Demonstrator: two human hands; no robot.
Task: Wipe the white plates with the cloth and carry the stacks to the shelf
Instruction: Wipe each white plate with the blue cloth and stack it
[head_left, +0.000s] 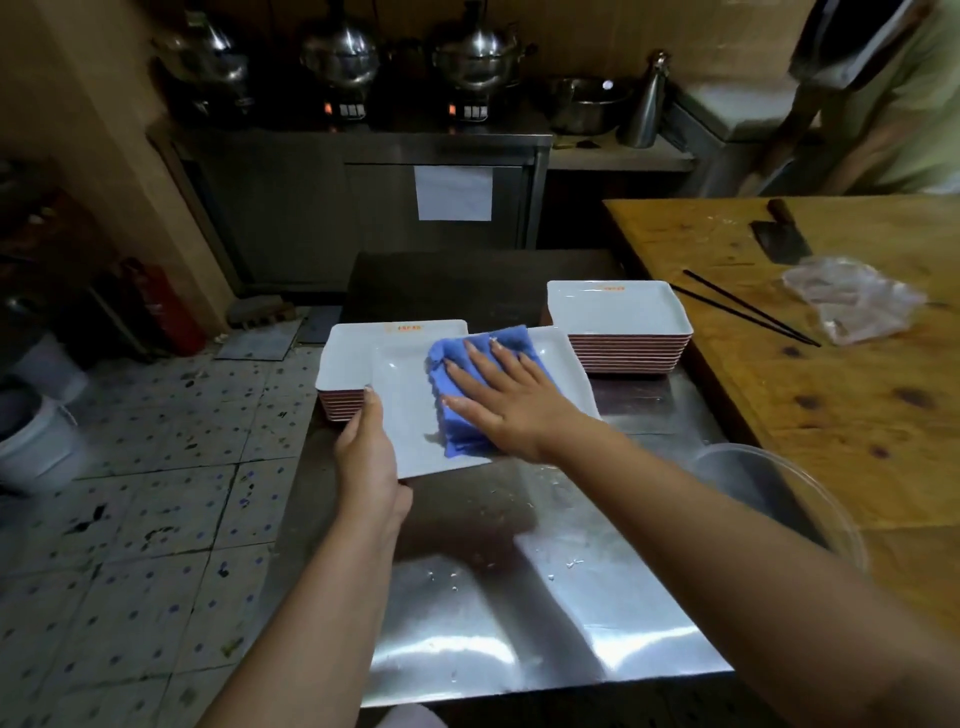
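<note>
Pressing flat-fingered, right hand (511, 402) pins blue cloth (467, 395) on white plate (410, 415); left hand (366, 449) grips its left edge, fingers hidden underneath. Left stack (343, 384) partly covered by the plate; right stack (623, 332) sits on steel table (519, 597).

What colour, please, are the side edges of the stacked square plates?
Red, seen on the right stack of white square plates in the head view.

No text is legible. An orange printed mark sits on the 12 o'clock rim of the left plate stack (358, 343) and the right plate stack (618, 312), both too blurred to read. The sheet (453, 193) on the steel cabinet (311, 208) appears blank.
</note>
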